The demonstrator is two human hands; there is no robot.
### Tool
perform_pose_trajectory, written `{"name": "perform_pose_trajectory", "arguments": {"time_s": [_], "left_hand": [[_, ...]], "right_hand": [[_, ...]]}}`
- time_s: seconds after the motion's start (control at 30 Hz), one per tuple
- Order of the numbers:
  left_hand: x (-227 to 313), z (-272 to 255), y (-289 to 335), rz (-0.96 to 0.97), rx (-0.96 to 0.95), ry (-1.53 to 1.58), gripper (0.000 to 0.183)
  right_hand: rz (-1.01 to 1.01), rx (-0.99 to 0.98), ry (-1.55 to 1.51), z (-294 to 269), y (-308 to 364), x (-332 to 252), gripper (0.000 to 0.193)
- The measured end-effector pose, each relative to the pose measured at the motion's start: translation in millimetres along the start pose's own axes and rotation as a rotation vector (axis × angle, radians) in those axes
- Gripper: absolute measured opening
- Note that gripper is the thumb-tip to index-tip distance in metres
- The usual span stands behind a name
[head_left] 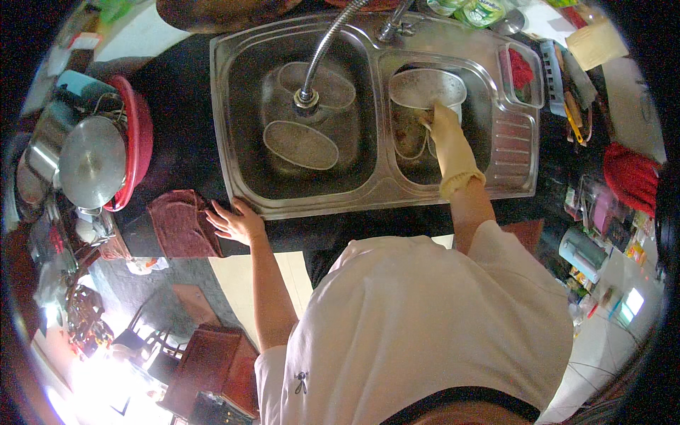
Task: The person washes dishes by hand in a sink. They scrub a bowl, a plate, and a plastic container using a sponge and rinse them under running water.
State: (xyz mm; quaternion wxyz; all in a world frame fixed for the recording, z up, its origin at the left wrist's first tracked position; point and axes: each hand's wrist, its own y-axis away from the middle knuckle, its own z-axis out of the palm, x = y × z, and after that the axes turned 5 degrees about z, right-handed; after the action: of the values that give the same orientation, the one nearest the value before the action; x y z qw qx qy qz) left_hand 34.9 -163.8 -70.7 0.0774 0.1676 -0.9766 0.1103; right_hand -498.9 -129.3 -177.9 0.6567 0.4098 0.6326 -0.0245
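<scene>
My left hand (239,223) lies open with fingers spread at the front left corner of the steel double sink (397,197), beside a brown cloth (185,225). It holds nothing. My right hand (448,133), in a pale yellow rubber glove, reaches into the right basin. Its fingers look bent at the lower edge of an oval metal dish (425,86); what they hold, if anything, is hidden. More oval dishes (409,145) lie beneath, partly covered. Two oval dishes rest in the left basin, one near the front (301,145) and one farther back (333,88).
A flexible metal faucet (312,78) hangs over the left basin. Pots and a red basin (138,145) stand at the left. Behind the right basin sits a clear container with a red scrubber (520,69). Farther right are a blue-grey rack (552,74) and a red cloth (630,177).
</scene>
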Motion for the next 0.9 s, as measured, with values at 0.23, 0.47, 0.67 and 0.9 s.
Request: {"name": "perform_pose_trajectory", "arguments": {"time_s": [0.23, 0.47, 0.67, 0.9], "left_hand": [[-7, -6, 3, -0.040, -0.008, -0.017, 0.059], [-13, -8, 4, -0.037, 0.011, 0.030, 0.059], [75, -7, -25, 0.594, -0.012, 0.398, 0.046], [161, 81, -33, 1.096, -0.645, -0.124, 0.036]], "right_hand": [[0.258, 0.289, 0.006, 48, 27, -53, 0.030], [0.122, 0.366, 0.403, 15, 33, -59, 0.032], [0.176, 0.305, 0.195, 7, 105, -138, 0.031], [0.056, 0.045, 0.395, -5, 119, -163, 0.028]]}}
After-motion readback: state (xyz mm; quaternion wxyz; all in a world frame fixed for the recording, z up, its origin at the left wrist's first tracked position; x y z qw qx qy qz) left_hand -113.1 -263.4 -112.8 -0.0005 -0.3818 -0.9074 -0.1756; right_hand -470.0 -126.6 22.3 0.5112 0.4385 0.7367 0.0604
